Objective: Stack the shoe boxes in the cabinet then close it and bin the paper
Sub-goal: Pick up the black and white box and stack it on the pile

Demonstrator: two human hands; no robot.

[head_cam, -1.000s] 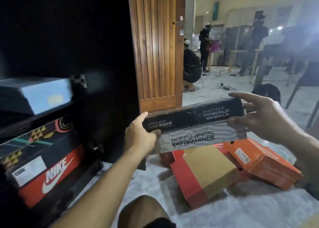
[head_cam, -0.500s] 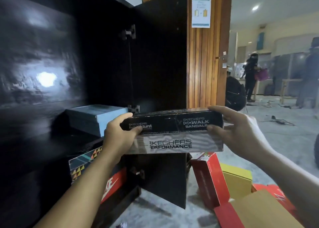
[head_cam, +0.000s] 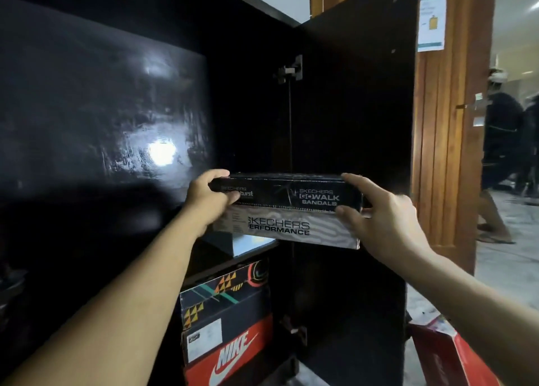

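Black-lidded Skechers box (head_cam: 287, 207) (held level) sits clamped between both hands, left hand (head_cam: 208, 200) and right hand (head_cam: 379, 210) gripping its ends, at the open cabinet (head_cam: 102, 108), above the Nike box (head_cam: 230, 353).

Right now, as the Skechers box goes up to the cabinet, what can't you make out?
Head view only:
- Pale blue box on the upper shelf: mostly hidden behind the Skechers box.
- Small label under the left hand: too small to read.
- Red box on the floor: cut off by the bottom edge.
- Cabinet interior: dark, with glare.
- Paper: not in view.
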